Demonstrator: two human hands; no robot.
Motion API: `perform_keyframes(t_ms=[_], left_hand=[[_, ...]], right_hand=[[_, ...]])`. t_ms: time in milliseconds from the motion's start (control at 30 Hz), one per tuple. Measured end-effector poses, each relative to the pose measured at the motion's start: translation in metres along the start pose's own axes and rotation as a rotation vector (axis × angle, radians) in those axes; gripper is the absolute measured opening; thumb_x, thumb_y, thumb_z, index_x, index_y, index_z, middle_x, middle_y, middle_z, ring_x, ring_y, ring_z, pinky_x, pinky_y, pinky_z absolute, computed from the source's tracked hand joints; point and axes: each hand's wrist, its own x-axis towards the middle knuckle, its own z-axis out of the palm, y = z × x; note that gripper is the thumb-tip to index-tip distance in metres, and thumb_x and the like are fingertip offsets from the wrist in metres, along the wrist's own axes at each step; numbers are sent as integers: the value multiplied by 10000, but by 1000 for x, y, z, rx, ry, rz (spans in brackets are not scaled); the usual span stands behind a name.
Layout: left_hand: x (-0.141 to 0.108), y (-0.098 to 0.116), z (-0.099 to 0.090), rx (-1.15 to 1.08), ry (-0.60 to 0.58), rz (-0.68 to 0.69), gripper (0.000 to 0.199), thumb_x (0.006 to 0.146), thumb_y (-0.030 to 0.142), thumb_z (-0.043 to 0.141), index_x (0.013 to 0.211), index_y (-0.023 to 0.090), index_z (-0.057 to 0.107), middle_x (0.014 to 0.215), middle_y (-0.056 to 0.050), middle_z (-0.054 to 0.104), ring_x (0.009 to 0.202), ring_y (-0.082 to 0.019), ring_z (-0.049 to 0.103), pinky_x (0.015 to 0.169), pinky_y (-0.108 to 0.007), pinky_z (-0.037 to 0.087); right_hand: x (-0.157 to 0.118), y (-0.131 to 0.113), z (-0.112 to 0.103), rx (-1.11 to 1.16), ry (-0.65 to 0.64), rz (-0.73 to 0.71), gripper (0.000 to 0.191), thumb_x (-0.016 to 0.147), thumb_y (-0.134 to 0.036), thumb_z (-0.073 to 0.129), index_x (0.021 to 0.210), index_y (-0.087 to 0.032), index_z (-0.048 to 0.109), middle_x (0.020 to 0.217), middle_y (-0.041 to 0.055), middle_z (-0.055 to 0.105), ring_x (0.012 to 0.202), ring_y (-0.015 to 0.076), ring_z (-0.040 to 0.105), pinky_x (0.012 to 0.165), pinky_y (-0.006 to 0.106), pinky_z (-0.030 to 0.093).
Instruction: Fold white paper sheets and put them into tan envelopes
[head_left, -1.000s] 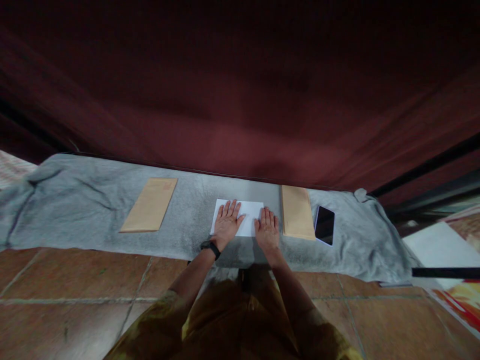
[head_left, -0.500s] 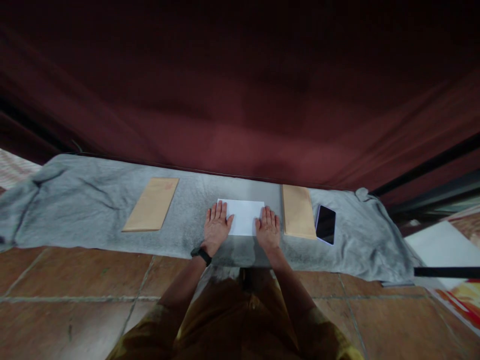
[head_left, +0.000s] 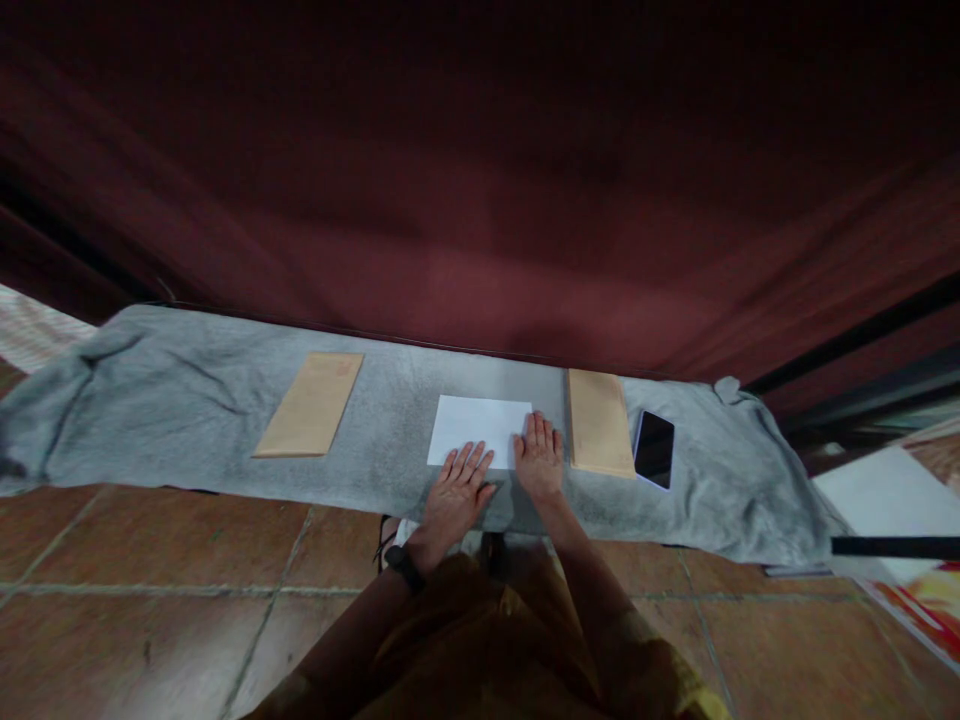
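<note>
A white sheet of paper [head_left: 476, 425] lies flat on the grey cloth [head_left: 397, 400] in front of me. My left hand [head_left: 456, 495], with a dark watch on its wrist, is open, its fingertips over the paper's near edge. Flat at the paper's right edge lies my right hand [head_left: 539, 460], open, with fingers pointing away from me. Neither hand grips anything. Just right of my right hand are brown envelopes [head_left: 600, 422], seemingly stacked. Farther left on the cloth is another brown envelope [head_left: 311, 405].
A phone [head_left: 654, 450] with a dark screen lies beside the right-hand envelopes. Behind the cloth rises a dark red surface [head_left: 480, 250]. Brown floor tiles [head_left: 150, 640] show below. At the far right are a white board [head_left: 885, 500] and a black bar [head_left: 896, 547].
My left hand has moved from the paper's left edge to its near edge, closer to me and rightward. My right hand stays at the right edge. The view has shifted slightly.
</note>
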Motion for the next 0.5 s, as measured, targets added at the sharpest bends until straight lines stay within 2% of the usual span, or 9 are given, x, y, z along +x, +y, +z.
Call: perform_keyframes(t_ms=[133,233,267,367,500], left_hand=[[-4,1,3,16,-1,2,564,1060,432,432,1585,226,419,1653,-76,398,1563,-261,306,1288,-504,265],[-4,0,5,30,-5,4,579,1052,417,448,1592,211,405,1659,-83,385,1566,-263,297,1292,-503,247],[-3,0,5,35,-10,6,582,1047,394,455,1592,198,405,1657,-94,386,1565,-266,297,1294,-503,240],[-3,1,6,51,-44,38,583,1012,277,483,1577,143,427,1617,-150,441,1555,-279,321,1296,-514,222],[-4,2,8,68,-77,67,572,973,184,494,1534,77,479,1568,-204,491,1551,-296,329,1297,-520,210]], right_hand=[[2,-4,-4,33,29,23,572,1087,-338,312,1574,-56,416,1597,221,455,1488,329,421,1221,578,293],[-2,-24,-9,72,24,15,574,1087,-310,277,1584,-47,392,1621,221,416,1523,323,369,1238,584,264],[-5,-34,-10,89,-7,-13,572,1090,-311,266,1589,-57,386,1638,202,396,1537,308,347,1246,568,262],[-16,-59,-12,167,-139,-160,550,1103,-310,251,1557,-71,449,1651,153,396,1549,227,334,1257,430,297],[-29,-68,-13,183,-208,-213,536,1110,-287,237,1532,-74,488,1625,140,443,1530,229,373,1284,434,240]])
